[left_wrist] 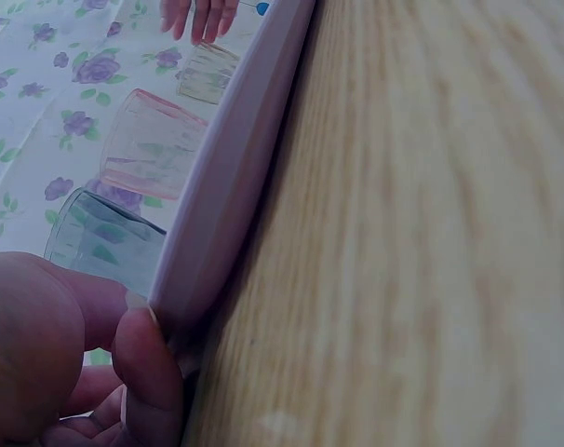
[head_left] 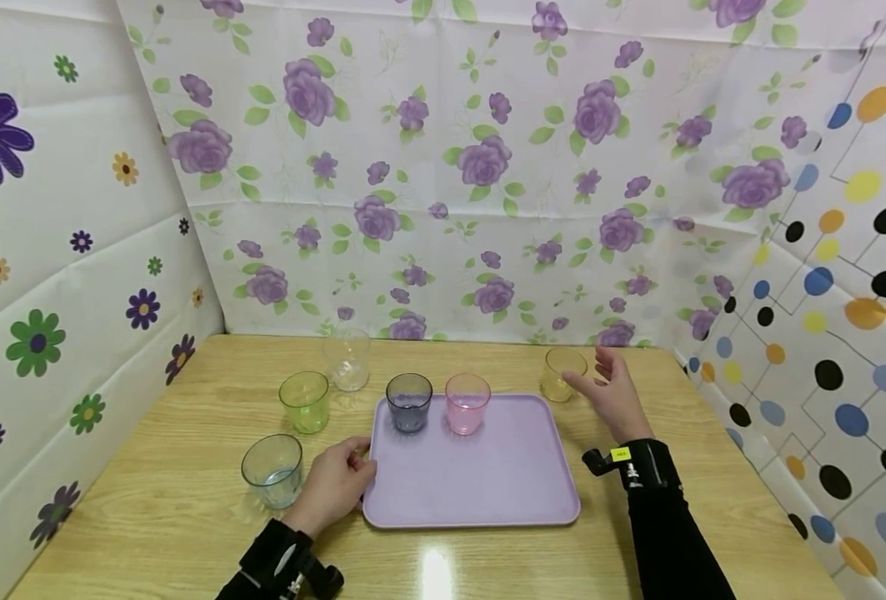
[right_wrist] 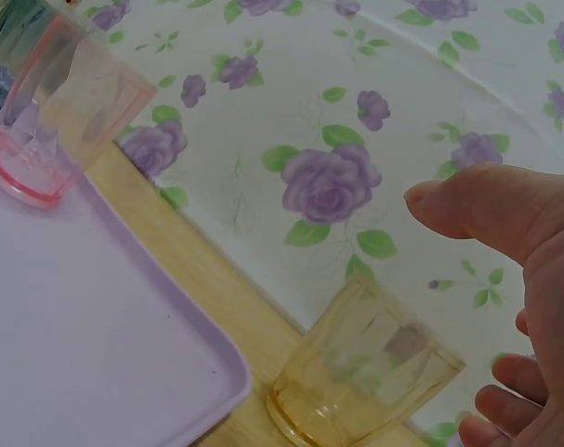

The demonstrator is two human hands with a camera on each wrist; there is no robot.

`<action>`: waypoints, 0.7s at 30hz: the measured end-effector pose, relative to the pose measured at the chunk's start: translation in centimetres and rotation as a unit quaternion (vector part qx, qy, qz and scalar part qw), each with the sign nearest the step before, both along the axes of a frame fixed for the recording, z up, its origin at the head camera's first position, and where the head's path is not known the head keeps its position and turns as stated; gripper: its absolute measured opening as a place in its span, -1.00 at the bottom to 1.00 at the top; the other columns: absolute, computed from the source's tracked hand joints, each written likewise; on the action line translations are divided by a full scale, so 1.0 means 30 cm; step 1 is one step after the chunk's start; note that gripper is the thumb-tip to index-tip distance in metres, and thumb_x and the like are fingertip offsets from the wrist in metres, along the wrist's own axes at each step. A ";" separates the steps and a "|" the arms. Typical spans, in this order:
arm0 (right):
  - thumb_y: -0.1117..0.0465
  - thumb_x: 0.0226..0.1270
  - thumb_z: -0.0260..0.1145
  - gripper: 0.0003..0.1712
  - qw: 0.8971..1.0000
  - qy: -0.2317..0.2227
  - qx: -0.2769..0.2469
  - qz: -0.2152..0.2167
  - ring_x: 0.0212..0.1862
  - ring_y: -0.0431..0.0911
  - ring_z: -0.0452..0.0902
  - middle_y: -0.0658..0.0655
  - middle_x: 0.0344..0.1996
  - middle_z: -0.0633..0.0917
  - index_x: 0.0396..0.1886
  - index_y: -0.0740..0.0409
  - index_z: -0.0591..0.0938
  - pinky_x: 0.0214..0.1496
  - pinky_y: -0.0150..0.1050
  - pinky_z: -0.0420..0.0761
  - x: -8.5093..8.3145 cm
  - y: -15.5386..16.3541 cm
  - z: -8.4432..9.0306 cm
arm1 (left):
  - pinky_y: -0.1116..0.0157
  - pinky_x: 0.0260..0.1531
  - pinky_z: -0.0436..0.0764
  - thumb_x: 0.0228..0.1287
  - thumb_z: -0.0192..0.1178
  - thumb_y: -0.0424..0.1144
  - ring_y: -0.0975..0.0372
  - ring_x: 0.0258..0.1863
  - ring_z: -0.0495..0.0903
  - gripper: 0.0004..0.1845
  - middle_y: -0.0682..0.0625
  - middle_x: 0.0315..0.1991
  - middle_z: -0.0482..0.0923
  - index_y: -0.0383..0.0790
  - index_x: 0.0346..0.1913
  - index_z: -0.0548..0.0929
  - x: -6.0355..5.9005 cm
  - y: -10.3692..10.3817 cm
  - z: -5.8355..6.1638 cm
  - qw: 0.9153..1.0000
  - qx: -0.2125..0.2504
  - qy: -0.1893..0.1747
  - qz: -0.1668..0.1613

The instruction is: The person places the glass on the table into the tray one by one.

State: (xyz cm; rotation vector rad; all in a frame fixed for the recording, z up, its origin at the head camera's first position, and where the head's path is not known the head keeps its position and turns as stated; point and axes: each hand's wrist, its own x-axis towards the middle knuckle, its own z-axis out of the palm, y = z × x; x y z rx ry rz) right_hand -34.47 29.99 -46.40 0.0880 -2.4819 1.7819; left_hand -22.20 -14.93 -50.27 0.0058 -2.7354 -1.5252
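Observation:
A lilac tray (head_left: 473, 483) lies on the table with a dark grey glass (head_left: 409, 408) and a pink glass (head_left: 468, 408) standing along its far edge. My left hand (head_left: 333, 483) pinches the tray's left rim between thumb and curled finger, as the left wrist view shows up close. Beyond the tray's far right corner a yellow glass (head_left: 555, 385) stands on the wood. Beside it is my right hand (head_left: 613, 400), thumb and fingers spread apart, holding nothing. In the right wrist view the yellow glass (right_wrist: 356, 382) sits just left of the fingers, with a gap under the thumb.
Left of the tray stand a pale blue glass (head_left: 273, 479), a green glass (head_left: 305, 408) and a clear glass (head_left: 348, 367). The blue one is close to my left hand. Patterned cloths (head_left: 443, 183) hang behind and at both sides of the wooden table (head_left: 150, 500).

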 end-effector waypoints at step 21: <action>-0.11 0.54 0.48 0.29 0.999 -0.035 0.011 -0.004 0.79 0.29 -0.06 0.37 0.79 -0.02 0.85 0.14 -0.20 0.80 0.22 0.18 -0.015 -0.004 -0.051 | 0.30 -0.68 0.65 0.48 0.26 -0.37 0.22 -0.63 0.57 -0.51 -0.05 -0.36 0.58 -0.50 0.40 0.62 0.000 0.000 0.000 1.000 0.004 -0.005 0.001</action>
